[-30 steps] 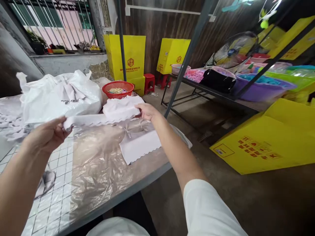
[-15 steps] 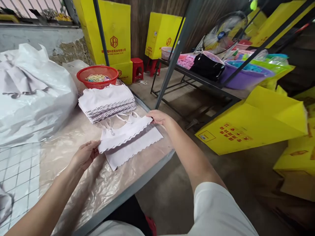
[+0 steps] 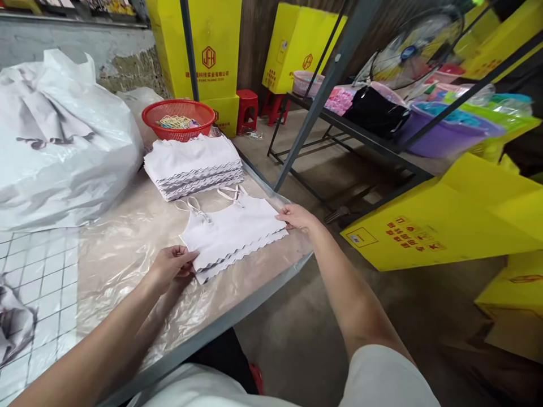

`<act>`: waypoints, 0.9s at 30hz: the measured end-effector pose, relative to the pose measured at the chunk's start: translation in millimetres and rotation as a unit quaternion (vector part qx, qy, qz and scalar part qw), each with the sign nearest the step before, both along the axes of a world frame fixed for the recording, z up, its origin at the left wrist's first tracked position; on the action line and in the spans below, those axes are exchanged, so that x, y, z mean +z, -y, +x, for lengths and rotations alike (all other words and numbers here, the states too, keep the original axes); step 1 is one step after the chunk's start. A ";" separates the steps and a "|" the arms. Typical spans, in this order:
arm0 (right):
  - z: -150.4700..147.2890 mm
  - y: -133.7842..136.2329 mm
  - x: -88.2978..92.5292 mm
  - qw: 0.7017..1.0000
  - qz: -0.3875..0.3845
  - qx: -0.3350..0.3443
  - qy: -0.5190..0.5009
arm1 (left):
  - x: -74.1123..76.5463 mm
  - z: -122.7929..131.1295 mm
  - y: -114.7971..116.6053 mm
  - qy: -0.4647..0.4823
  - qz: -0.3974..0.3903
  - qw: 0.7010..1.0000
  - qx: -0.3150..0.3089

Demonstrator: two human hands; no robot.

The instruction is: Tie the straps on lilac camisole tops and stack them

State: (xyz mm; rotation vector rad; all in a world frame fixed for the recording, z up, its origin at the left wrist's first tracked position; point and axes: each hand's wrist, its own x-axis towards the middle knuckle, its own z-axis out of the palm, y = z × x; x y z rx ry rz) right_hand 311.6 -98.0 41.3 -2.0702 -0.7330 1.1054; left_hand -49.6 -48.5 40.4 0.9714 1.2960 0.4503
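A pale lilac camisole top (image 3: 237, 229) with thin straps and a scalloped hem lies nearly flat on the plastic-covered table (image 3: 127, 220). It rests over another scalloped layer, whose edge shows below its hem. My left hand (image 3: 172, 265) pinches the camisole's lower left corner between thumb and fingers. At its right side, my right hand (image 3: 297, 217) pinches the edge near the hem. Just beyond the straps sits a stack of similar folded garments (image 3: 195, 164) with wavy hems.
A red basket (image 3: 178, 133) of rubber bands stands behind the stack. A big white plastic bag (image 3: 106, 164) with fabric fills the table's left. To the right are a metal rack (image 3: 322, 96), a purple tub (image 3: 445, 135) and yellow boxes (image 3: 424, 220).
Both hands have brought the camisole's raised hem down toward me over the layer beneath, so less of that layer shows. The view has shifted slightly.
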 end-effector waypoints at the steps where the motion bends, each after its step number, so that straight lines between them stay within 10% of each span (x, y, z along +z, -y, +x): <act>1: 0.5 0.9 -0.5 1.000 -0.001 -0.002 0.003 | 0.5 -0.6 -0.4 -0.001 0.002 1.000 -0.004; 22: -2.8 17.5 -3.4 0.995 -0.017 0.028 0.099 | -11.6 -9.8 11.4 -0.052 0.038 0.997 -0.042; 27: -10.7 18.6 1.5 0.974 -0.009 0.036 0.223 | -14.7 -14.1 18.2 -0.191 0.259 0.943 -0.085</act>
